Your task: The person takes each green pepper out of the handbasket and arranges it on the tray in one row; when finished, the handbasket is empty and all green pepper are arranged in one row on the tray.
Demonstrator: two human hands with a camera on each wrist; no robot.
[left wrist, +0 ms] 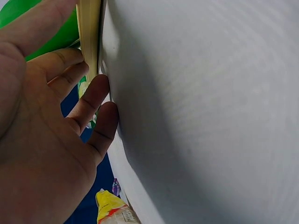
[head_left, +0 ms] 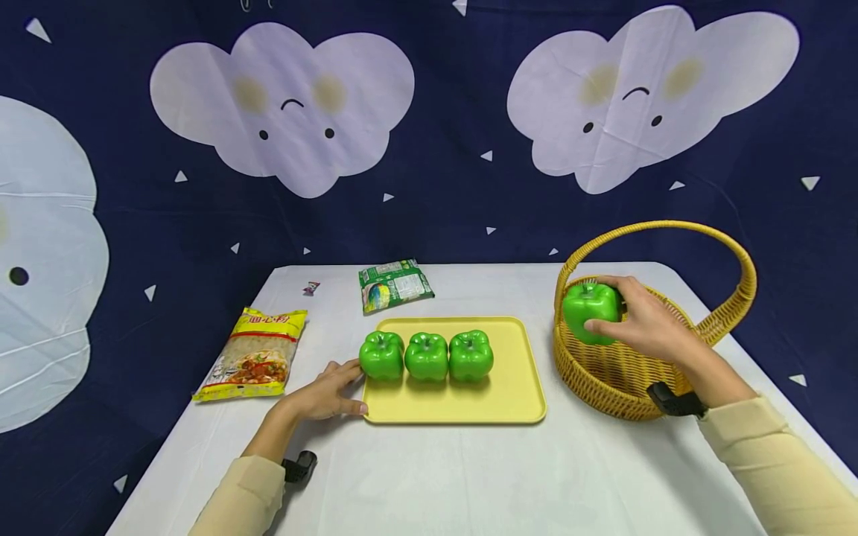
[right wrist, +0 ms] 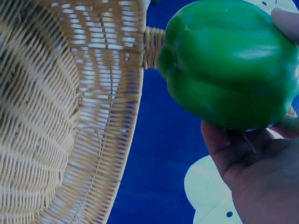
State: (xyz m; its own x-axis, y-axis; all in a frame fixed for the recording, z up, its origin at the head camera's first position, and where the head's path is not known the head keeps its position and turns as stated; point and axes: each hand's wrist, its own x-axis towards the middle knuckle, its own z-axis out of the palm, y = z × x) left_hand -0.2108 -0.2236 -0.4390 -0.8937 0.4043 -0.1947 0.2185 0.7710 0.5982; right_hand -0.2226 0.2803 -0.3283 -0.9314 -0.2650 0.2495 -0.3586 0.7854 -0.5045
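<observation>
My right hand (head_left: 640, 318) grips a green bell pepper (head_left: 591, 313) between thumb and fingers, above the left side of the wicker basket (head_left: 590, 387). The right wrist view shows this pepper (right wrist: 229, 65) beyond the basket's woven rim (right wrist: 133, 93). At the left edge of the yellow tray (head_left: 456, 408), my left hand (head_left: 327, 394) touches the rim with fairly straight fingers. Three more green peppers stand in a row on the tray: a left one (head_left: 382, 356), a middle one (head_left: 426, 357) and a right one (head_left: 471, 356). The left one is close to my left fingertips.
A yellow-and-clear food packet (head_left: 255, 353) lies left of the tray. Behind the tray is a green packet (head_left: 395, 285), and a small wrapped candy (head_left: 311, 288) sits at the far left. The basket's tall handle (head_left: 660, 225) arches over it. A dark cloud-patterned cloth (head_left: 462, 208) hangs behind the table.
</observation>
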